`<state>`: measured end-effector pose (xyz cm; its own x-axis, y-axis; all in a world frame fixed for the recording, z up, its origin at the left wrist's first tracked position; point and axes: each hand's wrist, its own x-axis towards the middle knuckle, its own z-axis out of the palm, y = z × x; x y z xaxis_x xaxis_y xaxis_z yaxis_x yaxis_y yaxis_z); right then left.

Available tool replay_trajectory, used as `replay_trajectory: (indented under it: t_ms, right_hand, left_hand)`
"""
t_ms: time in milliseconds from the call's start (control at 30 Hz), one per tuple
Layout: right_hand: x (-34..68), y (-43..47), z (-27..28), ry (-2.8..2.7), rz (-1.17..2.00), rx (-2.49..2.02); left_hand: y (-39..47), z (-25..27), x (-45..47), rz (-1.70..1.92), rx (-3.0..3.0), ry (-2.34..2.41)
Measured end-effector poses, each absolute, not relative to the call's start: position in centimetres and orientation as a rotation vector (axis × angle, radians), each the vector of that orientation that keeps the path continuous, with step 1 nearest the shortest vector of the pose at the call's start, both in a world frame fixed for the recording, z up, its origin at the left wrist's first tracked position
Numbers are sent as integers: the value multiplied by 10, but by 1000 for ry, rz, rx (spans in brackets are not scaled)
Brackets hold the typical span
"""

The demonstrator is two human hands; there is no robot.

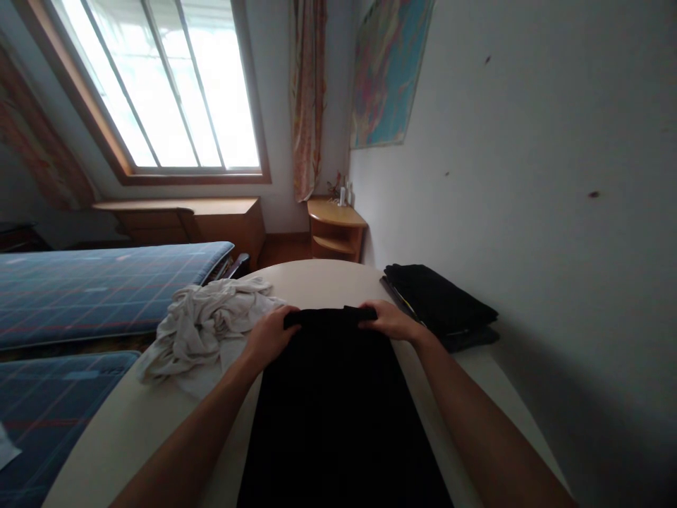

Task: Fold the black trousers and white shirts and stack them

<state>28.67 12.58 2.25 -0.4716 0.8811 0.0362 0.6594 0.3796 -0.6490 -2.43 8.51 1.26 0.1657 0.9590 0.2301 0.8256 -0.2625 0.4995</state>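
A pair of black trousers [338, 409], by the look of its waistband, lies lengthwise on the cream table [312, 279] and runs out of view at the bottom. My left hand [273, 333] pinches the left corner of the waistband at the far end. At the right corner, my right hand [388, 321] grips the same edge, fingers closed over the cloth. A crumpled pile of whitish cloth [211, 317] lies just left of my left hand. Beyond my right forearm sits a stack of folded dark clothes [438, 300].
Blue plaid mattresses [106, 289] stand to the left of the table. A white wall [529, 176] borders its right side. Past the far edge are a small wooden corner shelf [336, 213], a wooden desk [222, 206] and a bright window [159, 85] with curtains [307, 99].
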Motion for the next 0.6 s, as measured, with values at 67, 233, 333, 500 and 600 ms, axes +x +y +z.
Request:
replay_trajectory:
  t_ms: [67, 233, 333, 500, 600]
  right_hand:
    - [285, 124, 26, -2236, 687, -1341]
    - [281, 116, 38, -2265, 535, -1343]
    - [282, 109, 46, -2260, 480, -1355]
    - [289, 92, 65, -2258, 455, -1311]
    - [291, 73, 82, -2284, 415, -1285]
  left_hand:
    - [85, 14, -24, 794, 2220, 1734]
    - [91, 21, -27, 850, 2245, 1658]
    - [95, 34, -29, 811, 2245, 1610]
    - [87, 62, -33, 765, 2309, 1569]
    - [68, 77, -37, 737, 2347, 1548]
